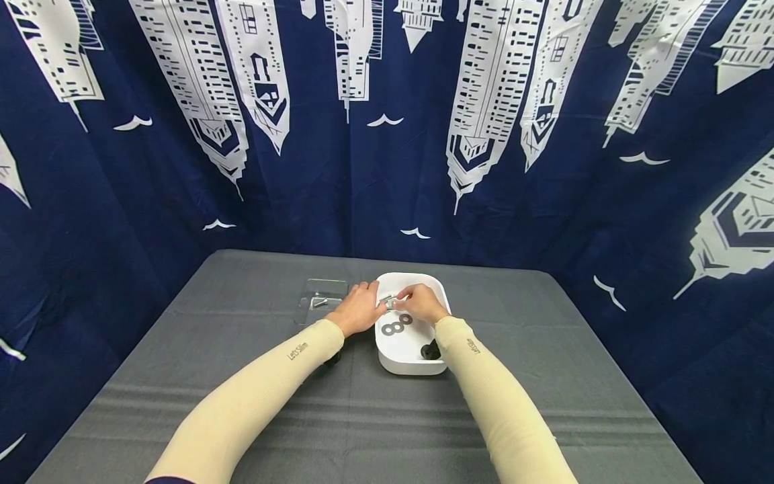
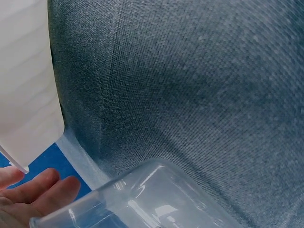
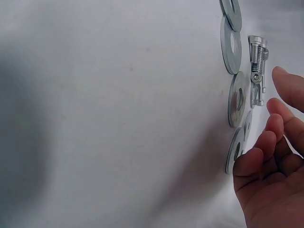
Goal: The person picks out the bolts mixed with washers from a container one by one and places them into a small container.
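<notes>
A white plastic tub (image 1: 405, 366) stands on the grey cloth. My left hand (image 1: 358, 310) grips its left rim, thumb over the edge and fingers outside. In the left wrist view, one fingertip meets the rim while the other fingers (image 2: 71, 187) stand away from the wall. Inside the tub, my right hand (image 1: 422, 304) reaches toward shiny threaded metal pieces (image 3: 257, 66). Its thumb and index finger are apart, with nothing visible between them in the right wrist view. Several flat metal washers (image 3: 236, 99) lie on the tub floor near those fingertips.
Left of the tub sits a clear plastic box (image 1: 308, 296) with small metal parts in it. A black object (image 1: 430, 350) lies in the tub's near right corner. Another dark object (image 1: 332, 360) is partly hidden under the left forearm. A patterned blue curtain (image 1: 338, 222) hangs behind.
</notes>
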The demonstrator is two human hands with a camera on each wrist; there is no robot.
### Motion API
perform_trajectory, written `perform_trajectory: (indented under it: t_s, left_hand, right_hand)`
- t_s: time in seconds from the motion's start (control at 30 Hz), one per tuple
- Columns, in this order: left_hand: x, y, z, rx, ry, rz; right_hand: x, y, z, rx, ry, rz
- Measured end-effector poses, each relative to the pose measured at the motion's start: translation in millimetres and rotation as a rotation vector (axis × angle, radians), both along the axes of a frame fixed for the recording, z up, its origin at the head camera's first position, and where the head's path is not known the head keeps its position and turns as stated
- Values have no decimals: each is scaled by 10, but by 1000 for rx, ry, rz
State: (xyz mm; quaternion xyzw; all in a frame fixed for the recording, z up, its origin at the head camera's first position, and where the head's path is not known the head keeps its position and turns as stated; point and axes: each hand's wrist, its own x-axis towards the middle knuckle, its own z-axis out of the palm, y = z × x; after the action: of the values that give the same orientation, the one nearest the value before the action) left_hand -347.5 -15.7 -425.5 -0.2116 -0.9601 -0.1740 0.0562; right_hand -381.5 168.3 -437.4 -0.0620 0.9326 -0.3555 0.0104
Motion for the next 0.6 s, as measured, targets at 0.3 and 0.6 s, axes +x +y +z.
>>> perform_trajectory:
  t_s: [0.3,0.6]
  left_hand:
    - [-5,16,8,-6,-23,9]
    - [-9,22,-6,7,-26,16]
  right_hand:
    - [-22,15,-36,-35,-35,-14]
    - [-10,-16,-72,-85,-36,-49]
